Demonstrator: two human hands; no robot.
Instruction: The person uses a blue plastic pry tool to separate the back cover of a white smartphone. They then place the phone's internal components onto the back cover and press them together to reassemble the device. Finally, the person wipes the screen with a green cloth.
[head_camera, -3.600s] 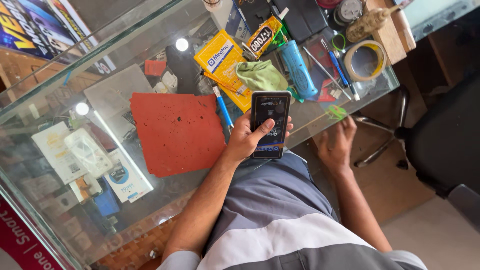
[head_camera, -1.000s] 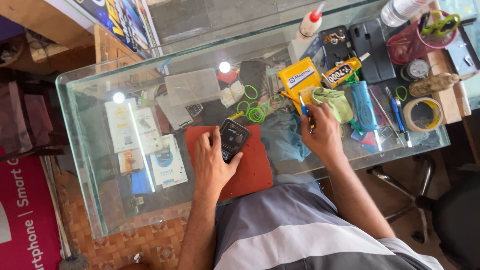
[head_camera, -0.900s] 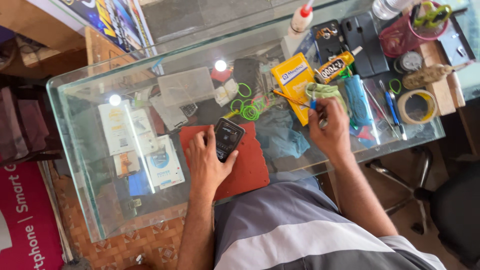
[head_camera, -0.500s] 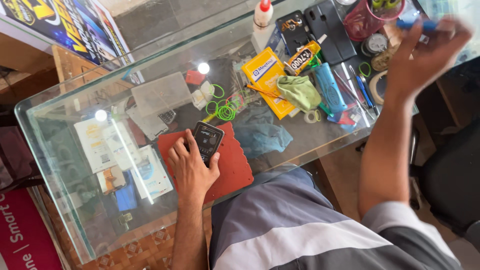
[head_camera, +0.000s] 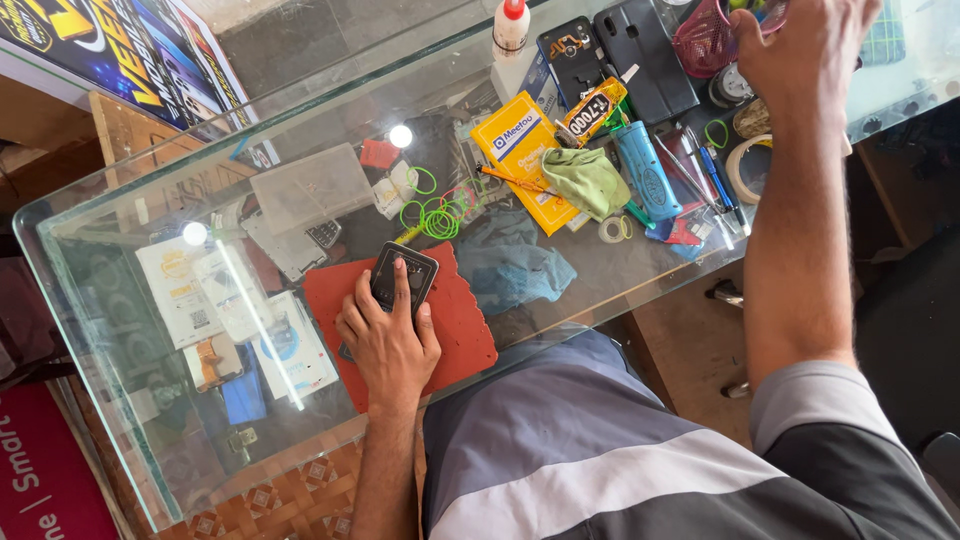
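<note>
On the red mat (head_camera: 460, 320) near the glass counter's (head_camera: 120, 330) front edge, the left hand (head_camera: 388, 345) lies flat on a dark phone (head_camera: 403, 277), forefinger stretched along it; the phone's long axis runs away from the person, tilted slightly right. Right of it lie a blue cloth (head_camera: 520, 270), a yellow packet (head_camera: 520, 155) and a green rag (head_camera: 587, 180). The right hand (head_camera: 805, 50) is raised well apart, at the far right corner by a pink mesh basket (head_camera: 705, 40); whether it holds anything I cannot tell. Brick-patterned floor shows below
</note>
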